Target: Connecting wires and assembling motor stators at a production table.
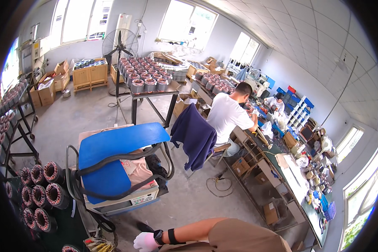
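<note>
Your left hand: point(146, 242) it's in a white glove, low at the bottom edge, with a black watch on the wrist. Fingers look curled, but honestly can't tell if it's gripping anything; nothing visible in it.
Your right hand: out of frame, so no call on it.
Nearest stuff: a bundle of yellowish cables point(98, 245) sits just left of the gloved hand, next to a dark bench point(73, 229).
Stators: the copper-wound motor stators point(42, 191) are lined up on that bench, left of your hand, lying on their sides with the bores facing out.
Machine: a boxy unit point(132, 198) with a blue cover point(113, 155) and thick black hoses draped over it, right above your hand.
Co-worker: a person in a white shirt point(227, 115) sits at the long workbench point(290, 180), a navy jacket point(194, 135) hung on the chair back.
Further back: a table loaded with more stators point(145, 75) and a standing fan point(120, 44).
</note>
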A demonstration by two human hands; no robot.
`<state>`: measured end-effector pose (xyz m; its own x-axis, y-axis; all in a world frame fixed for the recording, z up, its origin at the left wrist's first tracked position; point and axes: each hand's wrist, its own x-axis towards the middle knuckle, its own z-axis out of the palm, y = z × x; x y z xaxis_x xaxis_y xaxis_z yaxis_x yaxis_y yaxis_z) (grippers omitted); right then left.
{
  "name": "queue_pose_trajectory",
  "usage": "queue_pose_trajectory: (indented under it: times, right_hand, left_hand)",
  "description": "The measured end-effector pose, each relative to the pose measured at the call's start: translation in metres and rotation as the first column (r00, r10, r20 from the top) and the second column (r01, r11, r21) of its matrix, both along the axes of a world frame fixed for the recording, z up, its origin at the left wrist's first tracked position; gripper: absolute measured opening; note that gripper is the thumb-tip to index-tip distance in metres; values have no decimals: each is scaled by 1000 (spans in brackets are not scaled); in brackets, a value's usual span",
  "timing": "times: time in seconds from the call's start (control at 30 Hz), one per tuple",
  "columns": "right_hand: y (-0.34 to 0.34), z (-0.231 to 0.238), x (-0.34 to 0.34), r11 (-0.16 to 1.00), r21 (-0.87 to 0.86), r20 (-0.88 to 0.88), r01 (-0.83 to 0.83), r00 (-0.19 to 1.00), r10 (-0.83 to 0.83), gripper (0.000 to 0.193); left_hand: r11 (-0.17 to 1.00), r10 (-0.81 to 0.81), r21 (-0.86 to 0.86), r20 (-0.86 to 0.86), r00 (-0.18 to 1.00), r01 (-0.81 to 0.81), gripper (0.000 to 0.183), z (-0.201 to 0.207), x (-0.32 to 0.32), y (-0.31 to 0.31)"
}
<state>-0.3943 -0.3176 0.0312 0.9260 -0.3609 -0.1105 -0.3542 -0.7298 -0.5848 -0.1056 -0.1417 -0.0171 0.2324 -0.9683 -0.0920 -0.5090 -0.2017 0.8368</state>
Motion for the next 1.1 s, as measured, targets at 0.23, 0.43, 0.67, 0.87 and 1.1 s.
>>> queue_pose_trajectory:
  times: [0.23, 0.43, 0.67, 0.87, 1.1]
  right_hand:
    - [-4, 8, 11, 997, 59, 47, 45, 998, -48, 29]
    - [-44, -6, 62, 879, 379, 179, 291, 908, -378, 51]
    - [-81, -34, 162, 490, 855, 31, 169, 927, -373, 63]
    - [-62, -21, 191, 379, 924, 16, 55, 983, -181, 63]
    - [-46, 5, 193, 376, 926, -46, 26, 998, 45, 55]
  left_hand:
    - [996, 84, 43, -116, 990, -80, 23, 17, -12, -9]
    - [991, 124, 85, -247, 961, -106, 25, 22, -21, -25]
    - [979, 200, 123, -416, 887, -163, 29, 36, -29, -39]
    - [959, 284, 187, -577, 766, -215, 31, 33, -29, -42]
    - [946, 321, 211, -721, 614, -247, 35, 35, -31, -51]
